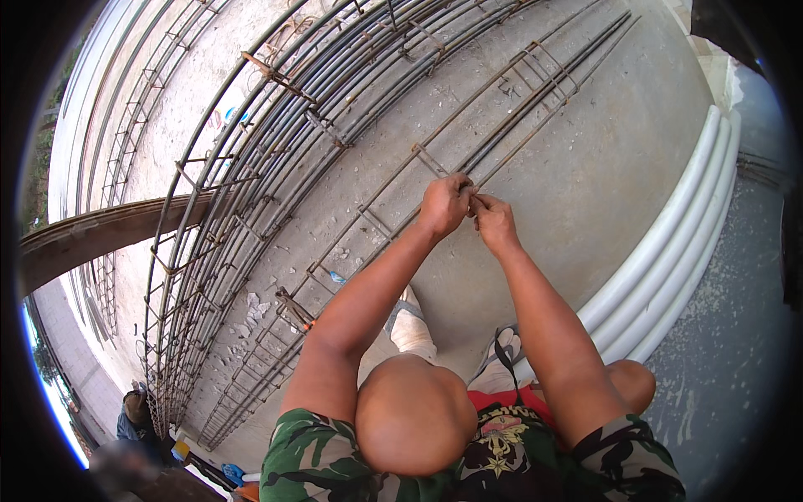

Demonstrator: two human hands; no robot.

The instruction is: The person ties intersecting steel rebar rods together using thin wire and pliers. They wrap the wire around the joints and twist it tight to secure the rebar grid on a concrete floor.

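Observation:
Both my hands meet at the near part of a steel rebar cage (440, 142) lying on the concrete floor. My left hand (446, 202) has its fingers closed around a steel bar or stirrup of the cage. Close beside it, nearly touching, my right hand (494, 221) pinches at the same joint with thumb and fingertips; whether a tie wire is between them is too small to tell. A square stirrup (431, 160) stands just beyond my left hand. Farther down the cage, pincers with orange on the handle (295, 307) rest on the bars.
Long stacked rebar cages (251, 169) run along the left, with a wooden board (113, 232) across them. White plastic pipes (668, 232) lie at the right. Broken concrete bits (254, 310) litter the floor. Another person (135, 408) is at the lower left.

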